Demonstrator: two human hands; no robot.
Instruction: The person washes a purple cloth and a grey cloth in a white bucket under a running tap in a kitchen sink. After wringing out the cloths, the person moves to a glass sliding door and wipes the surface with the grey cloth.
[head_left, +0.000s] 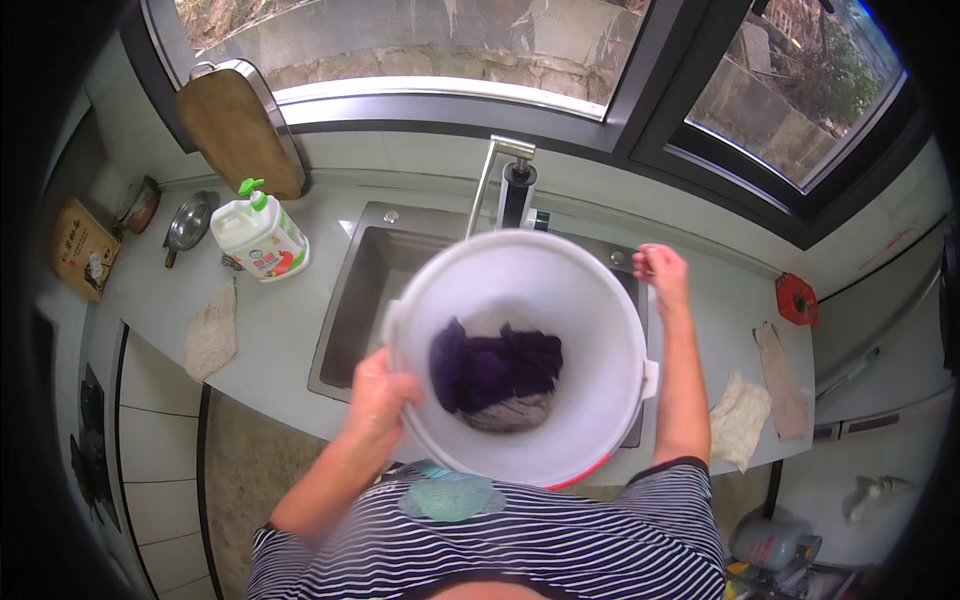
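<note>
A large white plastic bucket (600, 322) is tilted over the sink (337, 307), its mouth facing me. Inside it lie a dark purple cloth (499, 364) and a greyish-beige cloth (510, 414). My left hand (386, 394) grips the bucket's left rim. Off the bucket, to the right of the faucet (517, 187), my right hand (661, 271) is raised with its fingers curled; whether it holds anything small is unclear. The bucket hides much of the sink.
On the left of the counter (292, 330) stand a white pump bottle (262, 236), a cutting board (236, 131), a strainer (187, 221) and a cloth (212, 334). Two cloths (739, 420) (782, 382) and a red container (796, 300) lie at right.
</note>
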